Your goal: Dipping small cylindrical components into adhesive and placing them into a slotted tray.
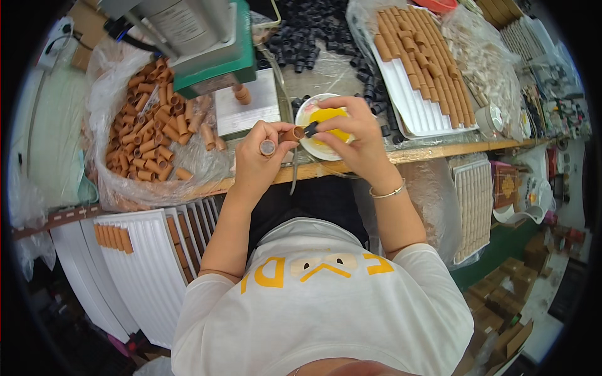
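Between the fingers of my left hand (252, 164) is a short brown tube (290, 135), its open end turned right. A second small cylinder with a pale grey end (267, 148) sticks out of the same hand; its kind is unclear. My right hand (365, 143) pinches a small black ring-like fitting (311, 130) right at the tube's mouth; I cannot tell whether they touch. Just beyond and partly under my right hand, a white plate (303, 114) holds something bright yellow (325, 114). My bracelet wrist rests low near the wooden bench edge (313, 170).
A green-and-grey press (216, 69) stands left of the plate, a brown piece beneath it. Brown tubes (150, 128) fill a plastic-lined heap at left. Black fittings (307, 37) lie scattered behind. At right, a white ridged tray (401, 94) bears rows of brown tubes; more trays (135, 276) stand below left.
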`<act>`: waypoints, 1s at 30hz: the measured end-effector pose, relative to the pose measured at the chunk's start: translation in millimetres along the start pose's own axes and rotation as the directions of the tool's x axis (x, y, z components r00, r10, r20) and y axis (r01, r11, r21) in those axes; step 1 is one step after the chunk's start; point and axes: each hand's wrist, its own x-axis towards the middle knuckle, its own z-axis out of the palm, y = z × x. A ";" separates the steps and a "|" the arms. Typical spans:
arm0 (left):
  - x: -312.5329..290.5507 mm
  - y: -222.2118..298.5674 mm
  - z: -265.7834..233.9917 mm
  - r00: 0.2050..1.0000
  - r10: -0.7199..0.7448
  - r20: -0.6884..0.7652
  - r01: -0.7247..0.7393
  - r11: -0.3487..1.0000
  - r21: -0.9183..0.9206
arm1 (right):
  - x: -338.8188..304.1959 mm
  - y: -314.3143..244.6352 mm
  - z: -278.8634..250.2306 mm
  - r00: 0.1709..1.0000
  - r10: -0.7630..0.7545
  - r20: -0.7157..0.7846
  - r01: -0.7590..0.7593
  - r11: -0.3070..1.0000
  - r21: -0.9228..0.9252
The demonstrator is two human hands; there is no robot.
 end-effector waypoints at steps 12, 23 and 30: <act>9.6 -2.8 4.5 0.994 -0.112 0.008 0.112 0.994 0.002 | 25.0 93.4 -117.0 0.782 0.453 -0.428 -0.608 0.400 -0.686; 9.1 -3.1 -36.7 0.995 -0.064 -0.077 0.074 0.987 0.141 | 11.2 59.6 -82.2 0.812 0.458 -0.361 -0.565 0.772 -0.291; 2.2 9.2 -49.1 0.986 0.106 0.126 -0.147 0.913 0.380 | 18.2 -19.2 26.7 0.959 -0.011 0.283 0.128 0.909 -0.397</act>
